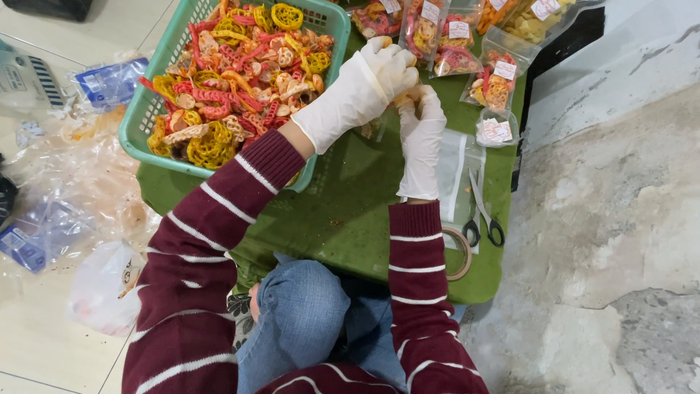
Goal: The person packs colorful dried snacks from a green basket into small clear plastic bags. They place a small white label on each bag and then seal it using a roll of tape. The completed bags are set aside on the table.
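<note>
A: Both gloved hands meet just beside the corner of the green basket [149, 109]. The left hand [372, 76] is curled over something small, and the right hand [421, 120] pinches it from below with closed fingers. I think it is a small clear bag, but the gloves hide most of it.

B: Where is the danger, in your opinion?

A: The hands work above the green desk [350, 211], very near the basket of coloured snacks [240, 73]. If the left sleeve pushes the basket, it may slide toward the floor — it already hangs over the desk edge.

B: And the filled bags [456, 44]?

A: They stand close behind the hands; a quick movement may knock them over. The scissors [483, 211] and the tape roll [459, 252] lie near the right forearm — the sleeve may drag them off.
</note>
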